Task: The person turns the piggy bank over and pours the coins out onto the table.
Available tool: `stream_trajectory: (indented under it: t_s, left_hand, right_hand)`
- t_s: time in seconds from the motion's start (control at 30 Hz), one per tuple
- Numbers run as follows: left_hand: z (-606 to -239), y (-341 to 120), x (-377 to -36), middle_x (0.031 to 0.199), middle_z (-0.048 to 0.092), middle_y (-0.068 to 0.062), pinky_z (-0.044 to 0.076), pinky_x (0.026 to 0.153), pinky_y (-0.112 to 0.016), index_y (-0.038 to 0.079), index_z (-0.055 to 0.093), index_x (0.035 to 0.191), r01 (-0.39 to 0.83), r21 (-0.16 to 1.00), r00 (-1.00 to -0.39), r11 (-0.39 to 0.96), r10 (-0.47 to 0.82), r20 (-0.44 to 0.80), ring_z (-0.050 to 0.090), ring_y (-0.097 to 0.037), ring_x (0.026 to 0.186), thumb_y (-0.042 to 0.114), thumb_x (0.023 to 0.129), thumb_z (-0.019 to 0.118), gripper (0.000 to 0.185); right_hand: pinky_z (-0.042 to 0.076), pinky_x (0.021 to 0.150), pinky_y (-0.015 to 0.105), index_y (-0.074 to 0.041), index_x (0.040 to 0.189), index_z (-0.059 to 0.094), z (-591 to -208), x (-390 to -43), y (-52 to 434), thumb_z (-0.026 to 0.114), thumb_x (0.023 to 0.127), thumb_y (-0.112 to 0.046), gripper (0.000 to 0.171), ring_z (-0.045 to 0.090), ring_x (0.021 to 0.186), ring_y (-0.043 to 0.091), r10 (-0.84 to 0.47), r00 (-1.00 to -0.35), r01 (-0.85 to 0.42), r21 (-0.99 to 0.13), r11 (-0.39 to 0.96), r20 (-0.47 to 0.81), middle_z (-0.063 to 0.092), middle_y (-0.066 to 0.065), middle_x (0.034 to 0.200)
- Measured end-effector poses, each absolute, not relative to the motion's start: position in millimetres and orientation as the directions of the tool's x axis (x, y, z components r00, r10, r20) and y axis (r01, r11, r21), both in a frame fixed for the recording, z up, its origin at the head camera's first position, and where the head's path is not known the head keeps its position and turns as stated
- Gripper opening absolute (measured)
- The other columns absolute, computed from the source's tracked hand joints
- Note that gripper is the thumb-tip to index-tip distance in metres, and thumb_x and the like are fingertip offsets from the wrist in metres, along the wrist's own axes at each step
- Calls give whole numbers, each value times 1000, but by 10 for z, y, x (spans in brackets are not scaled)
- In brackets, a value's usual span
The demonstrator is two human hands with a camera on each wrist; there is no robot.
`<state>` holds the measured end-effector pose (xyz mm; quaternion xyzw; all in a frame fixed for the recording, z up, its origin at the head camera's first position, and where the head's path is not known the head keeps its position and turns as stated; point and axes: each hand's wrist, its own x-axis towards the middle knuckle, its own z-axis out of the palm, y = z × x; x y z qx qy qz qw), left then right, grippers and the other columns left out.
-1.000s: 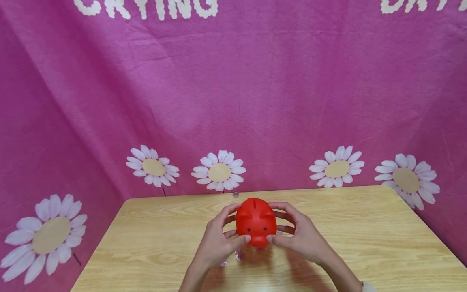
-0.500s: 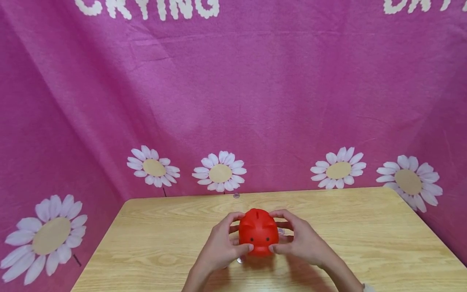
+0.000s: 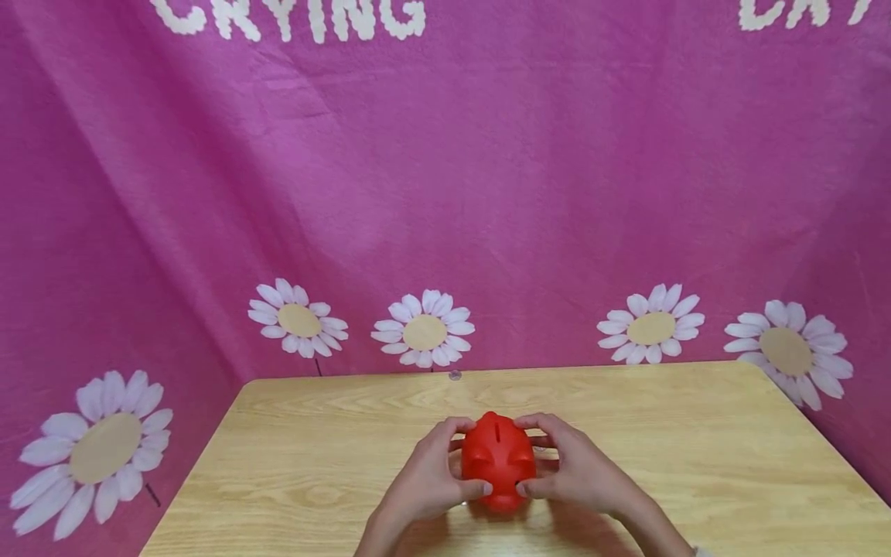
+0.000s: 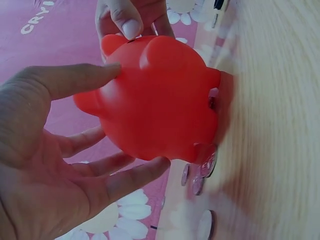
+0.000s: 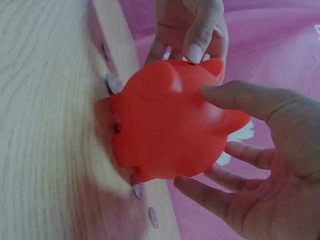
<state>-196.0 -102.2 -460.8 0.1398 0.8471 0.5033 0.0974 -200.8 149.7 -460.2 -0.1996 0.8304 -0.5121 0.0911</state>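
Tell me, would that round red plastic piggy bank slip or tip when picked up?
The round red plastic piggy bank looks smooth and glossy, so probably a bit slippery; the left hand and right hand cup both its sides. Its short feet probably keep it from rolling.

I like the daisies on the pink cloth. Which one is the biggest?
The daisy at the far left, low beside the table, looks biggest; the four along the table's back edge look smaller.

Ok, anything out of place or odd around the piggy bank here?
Yes. Loose coins lie scattered on the table under and beside the red piggy bank, which the left hand and right hand grip. One more coin sits alone at the far edge.
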Motion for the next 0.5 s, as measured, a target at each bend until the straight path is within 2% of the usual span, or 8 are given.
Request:
stream_trajectory:
  t_s: [0.17,0.27,0.37,0.4,0.5]
  left_hand:
    - [-4581,-1033,-1939,152,57,-12,60,103,-60,15,52,152,165,859,-940,484,341,-12,57,-43,139,21,84,91,79]
    - [-4553,-1072,-1928,160,53,-11,57,107,-64,17,48,158,205,840,-943,503,331,32,55,-43,142,34,88,87,81]
    - [-4523,-1163,-1908,169,44,-6,49,113,-71,22,44,163,260,792,-946,553,308,95,45,-41,153,47,90,83,87]
    - [-4507,-1209,-1892,172,41,-4,46,116,-72,23,42,165,269,767,-949,582,295,109,40,-39,157,51,89,82,90]
    - [-4457,-1405,-1826,177,31,-1,37,122,-73,25,38,168,288,674,-955,680,256,150,22,-36,166,61,86,82,99]
  right_hand:
    - [62,100,57,-8,147,57,-4560,-1968,1559,93,82,-20,75,60,135,52,-410,-910,-252,-866,433,60,59,20,151]
    - [60,104,58,-10,148,57,-4522,-1926,1627,91,87,-32,74,59,138,48,-370,-921,-300,-830,470,123,58,18,153]
    - [56,107,64,-14,151,57,-4494,-1854,1741,87,89,-46,76,54,143,44,-312,-924,-368,-729,577,220,56,14,157]
    - [59,103,60,-15,151,57,-4494,-1826,1796,87,88,-50,79,52,145,44,-298,-921,-386,-681,622,250,55,12,159]
    - [56,101,67,-17,155,54,-4518,-1750,2003,89,83,-55,88,41,151,49,-287,-905,-419,-534,735,315,46,13,166]
